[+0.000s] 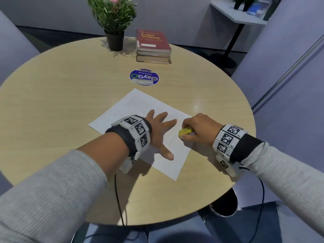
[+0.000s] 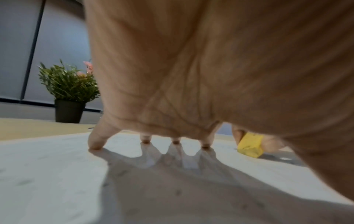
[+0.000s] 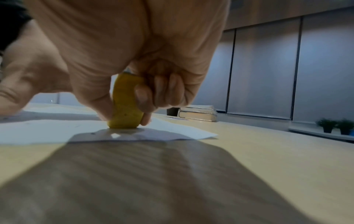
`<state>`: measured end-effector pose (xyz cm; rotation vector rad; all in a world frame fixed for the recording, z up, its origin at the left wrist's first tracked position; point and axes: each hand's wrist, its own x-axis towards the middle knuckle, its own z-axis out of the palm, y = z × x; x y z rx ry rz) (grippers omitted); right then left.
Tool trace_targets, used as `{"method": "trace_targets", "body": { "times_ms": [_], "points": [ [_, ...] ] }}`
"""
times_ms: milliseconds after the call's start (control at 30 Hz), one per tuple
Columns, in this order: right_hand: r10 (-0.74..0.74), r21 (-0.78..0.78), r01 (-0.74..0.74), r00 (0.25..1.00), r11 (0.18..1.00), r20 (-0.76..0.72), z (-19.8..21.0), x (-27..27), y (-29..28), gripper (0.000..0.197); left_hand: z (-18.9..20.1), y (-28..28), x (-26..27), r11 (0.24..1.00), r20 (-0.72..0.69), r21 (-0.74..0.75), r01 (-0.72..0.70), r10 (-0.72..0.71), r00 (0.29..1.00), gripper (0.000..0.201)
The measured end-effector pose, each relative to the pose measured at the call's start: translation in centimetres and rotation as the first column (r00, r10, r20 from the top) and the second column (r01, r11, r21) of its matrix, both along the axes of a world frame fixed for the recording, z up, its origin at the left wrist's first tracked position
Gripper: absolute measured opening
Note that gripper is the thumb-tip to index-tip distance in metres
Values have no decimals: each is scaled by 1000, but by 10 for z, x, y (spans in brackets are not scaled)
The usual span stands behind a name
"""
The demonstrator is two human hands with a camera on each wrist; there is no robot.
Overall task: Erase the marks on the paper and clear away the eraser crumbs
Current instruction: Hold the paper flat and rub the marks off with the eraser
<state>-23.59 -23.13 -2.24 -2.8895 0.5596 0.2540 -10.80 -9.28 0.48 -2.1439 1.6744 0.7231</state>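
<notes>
A white sheet of paper [image 1: 138, 106] lies turned at an angle on the round wooden table [image 1: 61, 95]. My left hand [image 1: 160, 130] presses flat on the paper with its fingers spread; in the left wrist view the fingertips [image 2: 95, 145] stand on the sheet [image 2: 47, 174]. My right hand [image 1: 196, 130] grips a yellow eraser [image 1: 185, 132] at the paper's right edge. In the right wrist view the eraser [image 3: 125, 109] stands on end with its lower tip touching the paper [image 3: 38, 130]. Faint marks show on the sheet near the eraser. Crumbs are too small to tell.
At the far side of the table stand a potted plant [image 1: 114, 23] and a stack of books [image 1: 152, 46]. A round blue sticker [image 1: 144, 77] lies between the books and the paper. A dark bin [image 1: 226, 206] sits below the table's near right edge.
</notes>
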Motion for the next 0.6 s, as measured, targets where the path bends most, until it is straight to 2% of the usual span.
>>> {"method": "trace_targets", "body": {
  "times_ms": [200, 367, 500, 600],
  "points": [
    [-5, -39, 6, 1000, 999, 10, 3, 2, 9, 30, 8, 9, -5, 999, 41, 31, -10, 9, 999, 112],
    [143, 32, -142, 989, 989, -43, 0, -3, 49, 33, 21, 13, -10, 999, 36, 45, 3, -5, 999, 108],
    [-33, -25, 33, 999, 999, 13, 11, 6, 13, 29, 18, 14, -10, 999, 19, 44, -20, 19, 1000, 110],
    [37, -9, -37, 999, 999, -5, 6, 3, 32, 30, 19, 13, -10, 998, 31, 67, -11, 9, 999, 109]
  ]
}}
